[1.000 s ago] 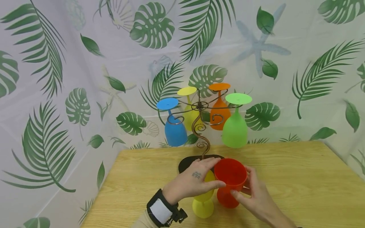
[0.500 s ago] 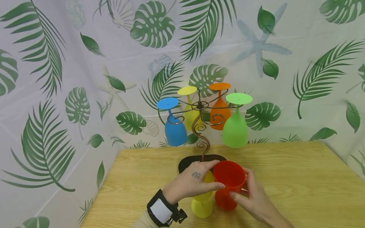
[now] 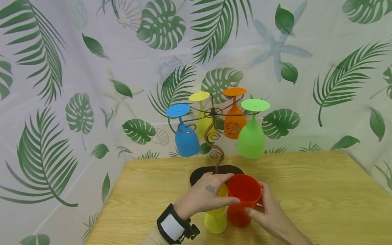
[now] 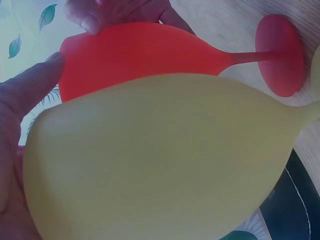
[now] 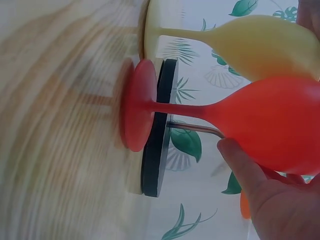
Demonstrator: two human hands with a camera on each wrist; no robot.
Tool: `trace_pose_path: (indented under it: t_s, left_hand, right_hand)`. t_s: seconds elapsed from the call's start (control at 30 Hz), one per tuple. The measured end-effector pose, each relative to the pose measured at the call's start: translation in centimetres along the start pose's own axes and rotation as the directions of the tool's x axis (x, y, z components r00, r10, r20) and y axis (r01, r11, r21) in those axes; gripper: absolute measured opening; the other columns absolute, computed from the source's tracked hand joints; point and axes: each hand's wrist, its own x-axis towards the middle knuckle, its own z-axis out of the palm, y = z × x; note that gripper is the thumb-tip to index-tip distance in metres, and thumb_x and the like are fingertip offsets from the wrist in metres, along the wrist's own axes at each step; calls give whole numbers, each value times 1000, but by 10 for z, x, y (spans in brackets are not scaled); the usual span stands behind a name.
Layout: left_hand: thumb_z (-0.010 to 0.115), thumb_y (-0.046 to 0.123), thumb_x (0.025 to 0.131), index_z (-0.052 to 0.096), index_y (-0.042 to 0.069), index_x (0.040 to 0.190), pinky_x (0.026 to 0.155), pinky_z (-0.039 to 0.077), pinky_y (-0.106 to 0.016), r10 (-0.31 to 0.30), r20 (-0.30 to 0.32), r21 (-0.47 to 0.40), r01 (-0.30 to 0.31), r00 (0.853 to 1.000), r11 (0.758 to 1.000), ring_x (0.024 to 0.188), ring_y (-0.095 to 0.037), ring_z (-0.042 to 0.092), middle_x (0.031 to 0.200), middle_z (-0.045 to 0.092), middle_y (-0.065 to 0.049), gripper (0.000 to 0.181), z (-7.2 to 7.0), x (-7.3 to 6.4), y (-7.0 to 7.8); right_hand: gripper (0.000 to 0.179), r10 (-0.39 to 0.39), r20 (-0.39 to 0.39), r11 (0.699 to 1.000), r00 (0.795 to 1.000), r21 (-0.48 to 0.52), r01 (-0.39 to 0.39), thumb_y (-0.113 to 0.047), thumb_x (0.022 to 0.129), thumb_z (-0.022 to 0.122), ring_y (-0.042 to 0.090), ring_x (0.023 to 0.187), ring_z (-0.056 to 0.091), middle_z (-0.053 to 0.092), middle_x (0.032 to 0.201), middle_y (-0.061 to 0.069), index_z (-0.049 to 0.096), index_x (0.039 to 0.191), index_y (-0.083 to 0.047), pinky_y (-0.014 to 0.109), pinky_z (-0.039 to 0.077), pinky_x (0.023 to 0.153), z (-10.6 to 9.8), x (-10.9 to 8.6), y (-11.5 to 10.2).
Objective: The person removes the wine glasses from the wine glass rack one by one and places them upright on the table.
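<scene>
My right hand (image 3: 271, 212) grips the bowl of a red goblet (image 3: 243, 190), which is upright with its foot (image 5: 140, 106) close to the tabletop. Beside it on the left, a yellow goblet (image 3: 215, 223) stands upright, its bowl partly hidden by my left hand (image 3: 203, 194). That hand reaches across the yellow goblet's top with thumb and forefinger extended, their tips at the red goblet's rim. In the left wrist view, the yellow bowl (image 4: 165, 155) overlaps the red one (image 4: 135, 55).
Behind the hands stands a bronze-coloured metal rack (image 3: 215, 149) on a black base (image 3: 226, 169). Upside down from its arms hang a blue goblet (image 3: 186, 141), another yellow goblet (image 3: 202, 124), an orange goblet (image 3: 235, 119) and a green goblet (image 3: 251, 137). A leaf-print cloth (image 3: 196, 27) backs the wooden table (image 3: 312, 190).
The red goblet and my right hand have shifted slightly left and nearer to me, closer to the yellow goblet. My left hand has barely moved.
</scene>
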Motion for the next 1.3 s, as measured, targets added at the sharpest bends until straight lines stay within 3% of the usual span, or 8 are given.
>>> trace_pose_path:
  t_s: [0.27, 0.53, 0.73, 1.07, 1.3]
  left_hand:
    - [71, 52, 93, 57, 15, 145, 108, 47, -41, -1, -4, 16, 1, 1000, 1000, 121, -12, 63, 132, 69, 6, 65, 1, -1, -1]
    - [73, 43, 94, 53, 12, 147, 94, 53, -19, 63, -25, -105, -65, 998, 992, 105, -9, 70, 127, 72, 1, 65, 2, -1, -4]
    - [74, 39, 94, 54, 12, 146, 96, 53, -23, 87, -42, -87, -91, 995, 992, 104, -9, 70, 126, 72, 1, 62, 3, -2, -4]
    - [73, 38, 93, 54, 12, 145, 97, 52, -23, 117, -28, -108, -119, 993, 987, 108, -7, 68, 127, 72, 1, 61, 2, -2, -6]
    - [72, 38, 94, 50, 13, 148, 102, 51, -25, 103, 16, -123, -101, 994, 987, 117, -12, 65, 130, 69, 2, 63, -6, -2, -4]
  right_hand:
    - [65, 26, 8, 1000, 1000, 4, -26, -8, 89, 71, 30, 113, 67, 58, 136, 21, 35, 141, -3, 38, 62, 86, 2, 1, 3]
    - [63, 30, 20, 999, 999, 11, -30, -9, 90, 71, 29, 112, 68, 58, 136, 20, 35, 142, -4, 37, 62, 86, 2, 1, 4]
    - [65, 32, 31, 999, 999, 6, -33, -12, 90, 71, 29, 112, 69, 59, 136, 21, 34, 142, -4, 36, 62, 87, 1, 1, 4]
    - [66, -84, 41, 995, 996, -47, 86, -14, 89, 76, 24, 102, 73, 63, 129, 24, 36, 139, 1, 31, 63, 79, -2, -1, 7]
    - [72, -27, 87, 997, 996, -66, 33, -22, 90, 78, 33, 109, 69, 61, 132, 25, 33, 140, 2, 38, 62, 86, -13, 3, 5]
